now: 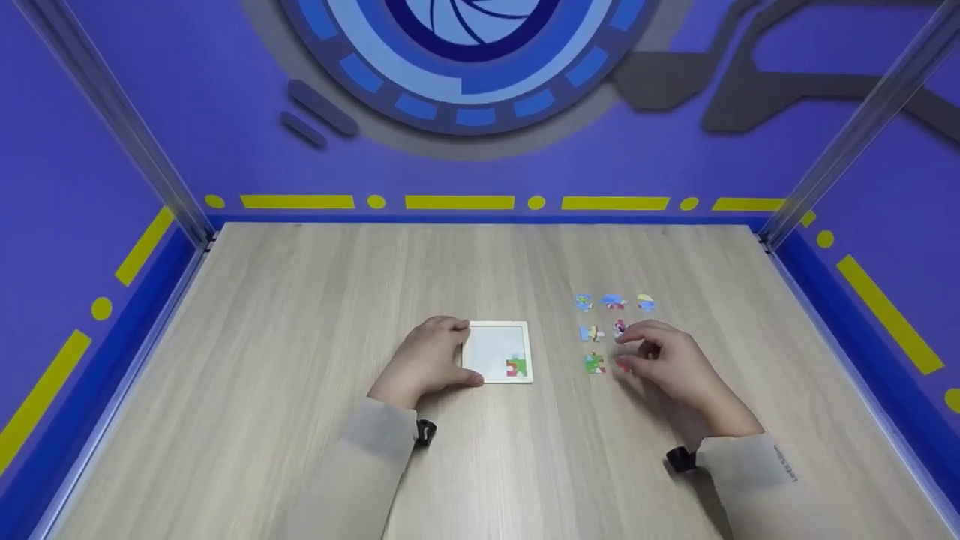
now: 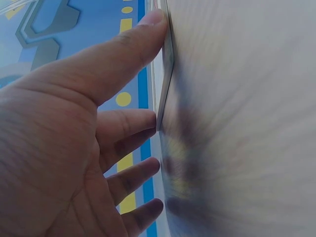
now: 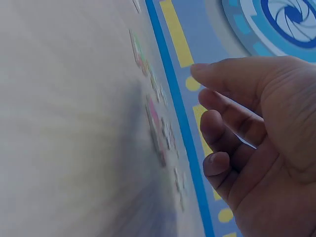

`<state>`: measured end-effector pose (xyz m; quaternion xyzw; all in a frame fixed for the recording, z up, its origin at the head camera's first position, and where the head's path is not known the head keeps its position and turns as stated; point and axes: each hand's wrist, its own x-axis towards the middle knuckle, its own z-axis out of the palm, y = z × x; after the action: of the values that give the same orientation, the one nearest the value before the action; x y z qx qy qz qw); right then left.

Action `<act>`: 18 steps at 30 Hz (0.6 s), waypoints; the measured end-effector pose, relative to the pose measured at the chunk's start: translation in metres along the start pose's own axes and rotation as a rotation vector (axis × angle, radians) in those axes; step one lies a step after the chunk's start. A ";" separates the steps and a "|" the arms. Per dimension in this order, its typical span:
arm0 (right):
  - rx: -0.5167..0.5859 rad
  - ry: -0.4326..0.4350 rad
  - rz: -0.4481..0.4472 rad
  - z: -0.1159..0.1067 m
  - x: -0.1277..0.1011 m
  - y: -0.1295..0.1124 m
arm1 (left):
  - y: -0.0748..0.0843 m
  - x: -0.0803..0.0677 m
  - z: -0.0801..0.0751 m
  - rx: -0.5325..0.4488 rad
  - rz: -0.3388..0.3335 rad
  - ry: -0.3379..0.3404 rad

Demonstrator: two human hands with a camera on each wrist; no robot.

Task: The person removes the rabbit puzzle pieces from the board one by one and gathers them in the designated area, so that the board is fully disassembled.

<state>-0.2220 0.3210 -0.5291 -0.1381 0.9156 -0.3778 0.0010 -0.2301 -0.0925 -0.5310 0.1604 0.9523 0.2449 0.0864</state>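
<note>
Your left hand (image 1: 429,358) rests on the wooden table (image 1: 300,360) with fingers nearly straight, thumb and fingertips touching the left edge of the white puzzle tray (image 1: 498,351) and steadying it. That tray holds one placed piece (image 1: 516,367) in its lower right corner; the rest of its bed is bare, so by my judgement most of the filling is left. To the right lie seven loose pieces (image 1: 613,302) that you can count, in three rows, some partly hidden. Your right hand (image 1: 667,360) hovers over the lower rows, fingers loosely curled, holding nothing I can make out.
</note>
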 end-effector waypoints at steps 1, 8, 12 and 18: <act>0.002 0.002 -0.008 0.001 0.001 -0.003 | 0.000 0.000 0.000 -0.001 -0.002 0.001; 0.034 0.005 -0.052 0.012 0.017 -0.032 | 0.002 0.003 0.001 0.005 0.001 0.008; 0.072 -0.023 -0.066 0.020 0.027 -0.053 | 0.004 0.003 0.001 0.018 0.000 0.008; 0.135 -0.046 -0.035 0.032 0.038 -0.084 | 0.002 0.001 0.002 0.030 -0.015 0.004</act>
<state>-0.2337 0.2321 -0.4901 -0.1623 0.8853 -0.4352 0.0246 -0.2301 -0.0895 -0.5313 0.1542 0.9572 0.2301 0.0838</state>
